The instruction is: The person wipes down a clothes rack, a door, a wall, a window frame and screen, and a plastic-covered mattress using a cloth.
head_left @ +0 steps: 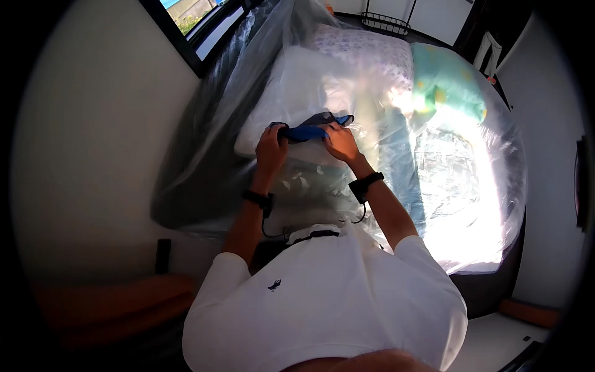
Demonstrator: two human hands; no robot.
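A blue and dark cloth [305, 133] is stretched between my two hands, above a bed covered with clear plastic sheeting [226, 146]. My left hand [271, 146] has its fingers closed on the cloth's left end. At the other end, my right hand [339, 141] grips the cloth, and a dark, blue-edged part of it sticks up behind the fingers. Under the plastic, beyond the hands, lie a white bedding piece [297, 77], a pale floral pillow [372, 53] and a green pillow with yellow spots [443, 77].
A window [192, 18] is at the upper left, beside a pale wall [93, 124]. A black wire basket [384, 23] stands beyond the bed. Orange cushions [124, 297] lie at the lower left. Strong sunlight washes out the bed's right side.
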